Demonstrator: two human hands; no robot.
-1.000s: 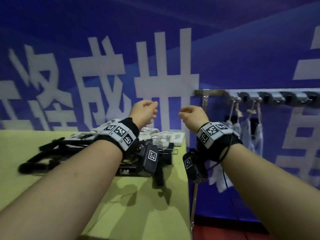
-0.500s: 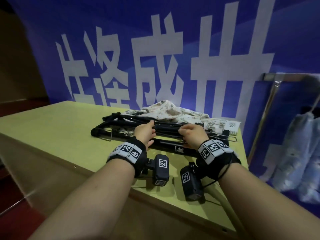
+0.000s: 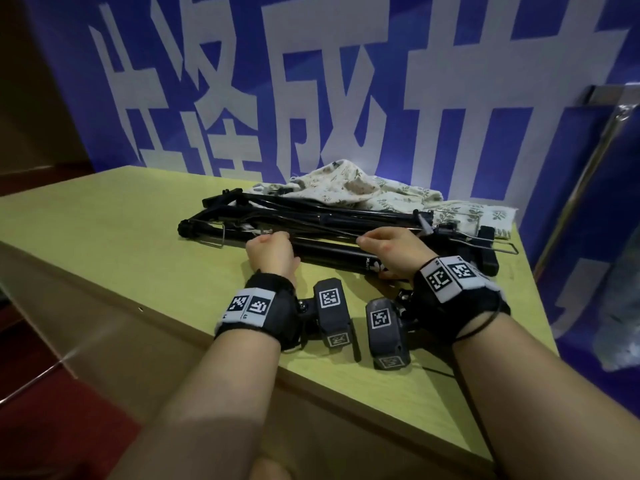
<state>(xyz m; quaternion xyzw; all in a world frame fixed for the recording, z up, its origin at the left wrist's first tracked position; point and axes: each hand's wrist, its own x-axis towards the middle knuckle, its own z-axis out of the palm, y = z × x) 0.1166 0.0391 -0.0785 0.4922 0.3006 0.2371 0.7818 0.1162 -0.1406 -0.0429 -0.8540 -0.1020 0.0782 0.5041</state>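
1. The folded black stand (image 3: 329, 251) was a flat bundle of matte black tubes of differing thickness, with thin grey wire loops showing at both ends and small white lettering on its thickest tube
2. It lay flat on the yellow-green table (image 3: 138, 244), over the table's far right part, its right end close to the table's right edge
3. Its long axis ran roughly across the table from left to right, nearly in line with the table's back edge; the left end, a capped tube tip, pointed toward the table's middle, while the right end, a blocky black foot, pointed at the table's right edge and sat a little nearer the table's front
4. The left hand (image 3: 273, 252) sat knuckles-up on the side of the stand facing the table's front, its fingers curled over a thin rod and pinching it; the fingertips themselves were hidden
5. The right hand (image 3: 391, 252) gripped the thickest tube, fingers curled over its top and thumb tucked beneath
6. Both wrists wore black wrist bands (image 3: 249, 306) with square printed markers, and small black boxes (image 3: 332, 311) with the same markers hung from them over the table's top, near its front edge
7. A pale leaf-print cloth (image 3: 363, 188) lay crumpled along the table's back edge, touching the stand's far side
8. A blue banner (image 3: 346, 81) with large white characters stood behind the table's back edge
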